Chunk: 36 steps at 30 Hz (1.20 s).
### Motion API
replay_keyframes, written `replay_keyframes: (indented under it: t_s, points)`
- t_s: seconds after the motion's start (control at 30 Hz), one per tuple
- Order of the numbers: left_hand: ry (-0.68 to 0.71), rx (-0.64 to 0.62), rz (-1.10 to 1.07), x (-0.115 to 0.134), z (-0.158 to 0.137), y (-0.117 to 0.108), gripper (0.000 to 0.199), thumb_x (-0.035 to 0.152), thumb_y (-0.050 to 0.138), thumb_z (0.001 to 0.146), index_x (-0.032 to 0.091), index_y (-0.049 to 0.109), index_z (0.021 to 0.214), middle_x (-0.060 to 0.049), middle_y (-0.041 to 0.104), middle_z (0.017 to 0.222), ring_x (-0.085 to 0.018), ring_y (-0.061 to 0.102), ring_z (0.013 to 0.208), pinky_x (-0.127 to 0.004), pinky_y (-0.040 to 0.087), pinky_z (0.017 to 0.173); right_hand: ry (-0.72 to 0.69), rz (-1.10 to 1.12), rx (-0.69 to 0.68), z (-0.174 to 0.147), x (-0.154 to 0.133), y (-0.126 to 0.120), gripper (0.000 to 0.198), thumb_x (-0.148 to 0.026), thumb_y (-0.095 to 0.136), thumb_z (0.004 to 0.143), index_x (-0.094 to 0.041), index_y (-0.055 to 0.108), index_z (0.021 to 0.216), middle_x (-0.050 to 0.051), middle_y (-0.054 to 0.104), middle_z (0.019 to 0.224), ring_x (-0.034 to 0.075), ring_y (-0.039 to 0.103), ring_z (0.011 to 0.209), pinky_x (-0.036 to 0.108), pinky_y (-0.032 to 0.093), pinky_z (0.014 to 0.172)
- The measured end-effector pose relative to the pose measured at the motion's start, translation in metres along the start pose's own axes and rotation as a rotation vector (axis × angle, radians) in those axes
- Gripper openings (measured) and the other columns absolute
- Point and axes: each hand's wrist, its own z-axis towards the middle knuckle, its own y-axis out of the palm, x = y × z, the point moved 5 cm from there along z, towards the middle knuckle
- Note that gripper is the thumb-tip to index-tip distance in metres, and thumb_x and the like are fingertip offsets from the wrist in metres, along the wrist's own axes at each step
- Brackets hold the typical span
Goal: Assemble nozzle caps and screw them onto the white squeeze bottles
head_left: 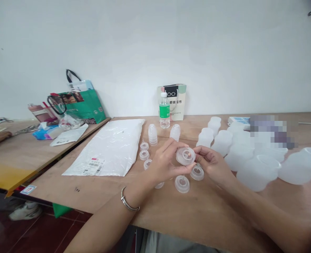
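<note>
Above the table (197, 212), left hand (166, 160) and right hand (214, 165) pinch a cap (185, 156).

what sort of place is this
Probably a small workshop or packing room: clear plastic lids and cloudy plastic containers crowd a wooden table, alongside a white mailing bag with a barcode label.

Wall (224, 56) is lit bright, even & cool; worktop (113, 196) is lit a bit dimmer. Soft shadow is cast under R forearm (266, 214), nr front edge. Floor (47, 228) past front-L corner is left v. dark. Faint glare is caught on white pkg (113, 144) nr L edge. Detail on clear plastic pc (182, 155) is softened. Patch (273, 130) nr back edge is pixelated; far R is blurred & darkened.
</note>
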Motion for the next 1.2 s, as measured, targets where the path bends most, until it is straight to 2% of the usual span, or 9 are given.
replay_keyframes:
  t_s: [0.17,0.37,0.57,0.73,0.8,0.9,1.0,1.1,1.2]
  points:
    - [0.024,-0.070,-0.026,-0.003,0.002,-0.002,0.033,0.034,0.064,0.071,0.018,0.052,0.098,-0.003,0.060,0.083,-0.013,0.056,0.074,-0.027,0.048,0.067,-0.014,-0.042,0.021,-0.001,0.001,-0.003,0.016,-0.036,0.059,0.077,-0.020,0.060,0.074,0.000,0.061,0.068,0.014,0.056,0.064,0.026,0.043,0.058]
    - [-0.093,-0.196,-0.086,-0.016,0.000,0.002,0.037,0.030,0.059,0.077,0.019,0.047,0.110,-0.006,0.059,0.098,-0.016,0.057,0.088,-0.031,0.048,0.079,-0.088,-0.027,0.126,-0.001,0.000,-0.011,0.014,-0.037,0.059,0.079,-0.024,0.063,0.082,0.001,0.065,0.077,0.017,0.060,0.074,0.029,0.047,0.069]
    - [-0.121,-0.379,0.064,-0.025,-0.004,0.015,0.042,0.030,0.057,0.078,0.021,0.044,0.117,-0.007,0.057,0.110,-0.022,0.054,0.102,-0.040,0.043,0.089,-0.234,-0.145,0.152,-0.007,-0.007,-0.009,0.013,-0.034,0.058,0.081,-0.026,0.062,0.090,0.002,0.064,0.090,0.018,0.059,0.084,0.031,0.047,0.077]
    - [-0.208,-0.265,0.096,-0.048,-0.002,0.004,0.031,0.022,0.056,0.078,0.019,0.048,0.107,-0.007,0.057,0.106,-0.021,0.053,0.100,-0.037,0.042,0.088,-0.268,-0.305,0.286,-0.001,-0.007,-0.025,0.019,-0.035,0.050,0.085,-0.027,0.056,0.102,0.005,0.061,0.102,0.020,0.059,0.091,0.036,0.047,0.081]
    - [-0.258,-0.230,0.093,-0.056,-0.003,0.001,0.029,0.021,0.056,0.077,0.018,0.048,0.105,-0.006,0.058,0.102,-0.020,0.054,0.096,-0.036,0.044,0.085,-0.379,-0.528,0.376,0.005,-0.010,-0.035,0.026,-0.034,0.046,0.086,-0.026,0.052,0.110,0.008,0.055,0.114,0.024,0.054,0.102,0.043,0.043,0.089]
    - [-0.275,-0.249,0.091,-0.059,-0.005,0.002,0.028,0.022,0.055,0.077,0.018,0.047,0.105,-0.006,0.059,0.101,-0.020,0.056,0.093,-0.036,0.044,0.082,-0.545,-0.946,0.462,0.015,-0.010,-0.045,0.039,-0.032,0.044,0.086,-0.018,0.045,0.123,0.016,0.037,0.134,0.033,0.032,0.125,0.055,0.029,0.099]
    - [-0.264,-0.257,0.085,-0.057,-0.005,0.004,0.030,0.022,0.055,0.078,0.018,0.047,0.106,-0.006,0.059,0.103,-0.020,0.057,0.093,-0.036,0.045,0.083,-0.597,-1.168,0.401,0.026,-0.003,-0.047,0.039,-0.025,0.043,0.085,-0.008,0.046,0.120,0.023,0.029,0.137,0.039,0.020,0.131,0.059,0.026,0.099]
    - [-0.259,-0.241,0.085,-0.056,-0.005,0.003,0.030,0.022,0.055,0.078,0.019,0.048,0.107,-0.006,0.059,0.104,-0.020,0.057,0.095,-0.036,0.045,0.083,-0.628,-1.222,0.314,0.029,-0.002,-0.043,0.027,-0.021,0.042,0.085,-0.009,0.053,0.107,0.022,0.039,0.128,0.038,0.023,0.129,0.058,0.026,0.100]
    - [-0.253,-0.225,0.080,-0.056,-0.004,0.002,0.029,0.023,0.055,0.078,0.019,0.048,0.106,-0.006,0.059,0.103,-0.020,0.056,0.096,-0.035,0.044,0.083,-0.626,-1.221,0.296,0.027,-0.006,-0.037,0.017,-0.021,0.039,0.087,-0.015,0.054,0.093,0.019,0.042,0.122,0.035,0.029,0.126,0.055,0.030,0.099]
